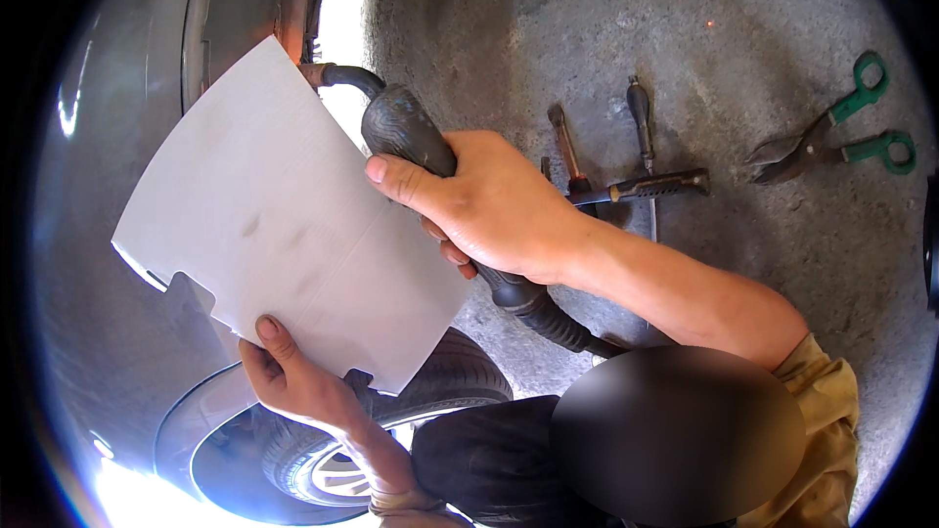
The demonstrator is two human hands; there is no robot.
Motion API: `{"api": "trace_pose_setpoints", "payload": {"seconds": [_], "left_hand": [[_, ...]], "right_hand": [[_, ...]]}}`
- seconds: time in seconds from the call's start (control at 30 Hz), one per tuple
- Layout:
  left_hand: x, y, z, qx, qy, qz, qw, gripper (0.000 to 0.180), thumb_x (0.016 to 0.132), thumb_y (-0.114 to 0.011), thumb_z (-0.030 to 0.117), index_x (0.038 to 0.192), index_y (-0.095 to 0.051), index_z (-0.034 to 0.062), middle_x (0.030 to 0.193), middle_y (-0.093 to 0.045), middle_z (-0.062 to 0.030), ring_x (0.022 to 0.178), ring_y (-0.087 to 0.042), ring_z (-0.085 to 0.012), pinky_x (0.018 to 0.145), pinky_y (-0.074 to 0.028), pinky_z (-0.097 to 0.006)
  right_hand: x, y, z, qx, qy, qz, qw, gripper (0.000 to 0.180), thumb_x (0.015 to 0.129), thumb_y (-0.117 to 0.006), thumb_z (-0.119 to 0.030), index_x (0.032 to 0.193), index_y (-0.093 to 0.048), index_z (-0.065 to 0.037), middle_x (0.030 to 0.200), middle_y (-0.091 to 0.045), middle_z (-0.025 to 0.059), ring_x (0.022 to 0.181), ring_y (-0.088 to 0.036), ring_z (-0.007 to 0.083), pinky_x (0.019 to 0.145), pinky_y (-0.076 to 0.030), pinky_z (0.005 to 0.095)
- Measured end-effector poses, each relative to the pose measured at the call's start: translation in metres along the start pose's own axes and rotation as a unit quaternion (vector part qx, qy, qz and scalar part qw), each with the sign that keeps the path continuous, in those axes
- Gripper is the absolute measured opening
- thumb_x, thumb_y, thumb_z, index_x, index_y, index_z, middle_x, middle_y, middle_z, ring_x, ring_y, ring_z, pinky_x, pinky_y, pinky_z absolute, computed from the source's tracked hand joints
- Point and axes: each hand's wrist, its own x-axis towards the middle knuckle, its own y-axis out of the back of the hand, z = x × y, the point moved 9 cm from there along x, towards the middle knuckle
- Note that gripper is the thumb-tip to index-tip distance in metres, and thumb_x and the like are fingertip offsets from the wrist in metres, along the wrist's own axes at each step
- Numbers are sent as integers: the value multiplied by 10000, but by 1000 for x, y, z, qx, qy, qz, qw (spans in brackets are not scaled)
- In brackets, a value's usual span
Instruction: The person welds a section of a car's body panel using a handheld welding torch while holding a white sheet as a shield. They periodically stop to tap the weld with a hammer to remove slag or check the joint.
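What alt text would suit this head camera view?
A crouching person holds a white sheet beside a car with one hand and a black hose handle in the other. Tools and green-handled snips lie on concrete.

A white sheet of card (279,220) fills the left centre of the frame, flat and tilted, its face marked with a few grey smudges and a faint crease; its lower edge is pinched at the lower left; a black tool with a thick ribbed grip (411,132) lies at the upper centre, running diagonally down to the right into a corrugated hose; a bent metal neck rises from its top end behind the sheet's upper edge.
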Motion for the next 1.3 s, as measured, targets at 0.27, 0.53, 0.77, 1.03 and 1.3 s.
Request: {"api": "trace_pose_setpoints", "payload": {"seconds": [0.27,0.53,0.77,1.03,1.3], "left_hand": [[4,13,-4,1,10,22,1000,446,927,-590,377,1042,-582,-54,875,-625,-114,736,-590,-154,640,-490,-277],[4,36,-14,-27,9,92,995,464,912,-602,408,968,-561,-51,871,-619,-115,735,-594,-171,635,-506,-292],[2,29,-10,-36,4,77,996,478,909,-605,413,984,-561,-57,866,-612,-114,738,-593,-171,620,-510,-297],[2,29,-21,-25,16,64,998,479,912,-601,405,1010,-564,-62,897,-620,-131,751,-601,-184,634,-522,-303],[1,26,-21,-48,14,64,997,472,914,-599,405,1006,-562,-57,879,-613,-135,743,-602,-186,615,-523,-310]], "right_hand": [[3,0,6,34,13,36,999,515,910,-570,-435,724,-574,46,507,-508,71,422,-531,155,375,-412,328],[6,-2,18,80,-27,12,996,506,906,-573,-434,681,-557,19,498,-488,56,433,-520,149,391,-413,334],[9,-5,13,85,-15,7,996,484,903,-582,-406,682,-548,24,520,-495,64,430,-504,158,385,-409,334],[8,-9,12,83,-19,2,996,494,908,-578,-389,643,-531,24,505,-483,73,410,-489,169,374,-400,339],[11,-10,18,100,-24,-10,995,490,900,-585,-422,648,-519,-6,512,-462,46,407,-463,142,380,-390,315]]}}
